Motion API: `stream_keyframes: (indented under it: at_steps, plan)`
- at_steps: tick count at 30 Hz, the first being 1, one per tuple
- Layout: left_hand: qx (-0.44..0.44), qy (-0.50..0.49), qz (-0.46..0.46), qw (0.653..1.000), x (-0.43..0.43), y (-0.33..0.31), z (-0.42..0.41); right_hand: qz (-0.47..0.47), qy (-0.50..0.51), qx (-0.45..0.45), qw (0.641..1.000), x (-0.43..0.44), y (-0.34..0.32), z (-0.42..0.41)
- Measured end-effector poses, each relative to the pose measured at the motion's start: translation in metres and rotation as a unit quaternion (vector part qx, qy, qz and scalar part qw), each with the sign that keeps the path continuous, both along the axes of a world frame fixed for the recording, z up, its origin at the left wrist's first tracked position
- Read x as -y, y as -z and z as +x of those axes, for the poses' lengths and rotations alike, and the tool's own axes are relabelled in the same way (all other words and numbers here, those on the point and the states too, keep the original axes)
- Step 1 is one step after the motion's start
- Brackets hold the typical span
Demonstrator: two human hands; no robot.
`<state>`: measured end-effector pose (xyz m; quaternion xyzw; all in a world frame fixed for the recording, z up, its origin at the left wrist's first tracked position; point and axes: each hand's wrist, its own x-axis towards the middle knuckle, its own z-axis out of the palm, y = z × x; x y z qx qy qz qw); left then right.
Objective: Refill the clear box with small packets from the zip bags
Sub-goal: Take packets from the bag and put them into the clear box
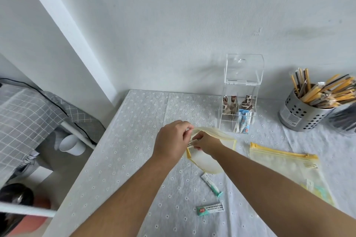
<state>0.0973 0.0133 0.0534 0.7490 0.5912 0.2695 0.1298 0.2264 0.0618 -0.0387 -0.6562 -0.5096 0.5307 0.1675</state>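
Fingers [187, 128] at zip bag [209, 161] mouth — contents indistinct

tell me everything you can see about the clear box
The clear box looks like transparent acrylic, tall and narrow, split by clear dividers into compartments. Its hinged lid is flipped up and stands open. The upper compartments hold brown packets, the lower right one holds blue and white packets, and the lower left one looks empty. It stands upright on the flower-print tablecloth, close to the wall. Neither hand touches it.
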Motion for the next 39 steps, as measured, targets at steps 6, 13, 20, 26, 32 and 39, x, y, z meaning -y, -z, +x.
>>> stream_keyframes:
  at_steps: [6,13,20,26,32,39]
  plan:
    - [-0.026,-0.011,-0.019,0.999,-0.003,-0.007,0.007,0.109,-0.065,0.122,0.984,0.015,-0.013,0.006]
    - [-0.064,-0.023,-0.052,0.996,-0.015,-0.021,0.026,0.29,-0.24,0.253,0.891,0.041,-0.063,0.041]
    - [-0.082,-0.025,-0.065,0.994,-0.021,-0.028,0.034,0.345,-0.199,0.224,0.889,0.046,-0.146,0.097]
    - [-0.075,-0.044,-0.073,0.994,-0.018,-0.025,0.027,0.375,-0.075,0.238,0.893,0.014,-0.171,0.144]
    - [-0.069,-0.055,-0.067,0.994,-0.011,-0.025,0.021,0.315,-0.104,0.344,0.879,-0.04,-0.132,0.16]
    - [-0.062,-0.056,-0.07,0.994,-0.008,-0.024,0.022,0.23,-0.208,0.401,0.862,-0.062,-0.1,0.155]
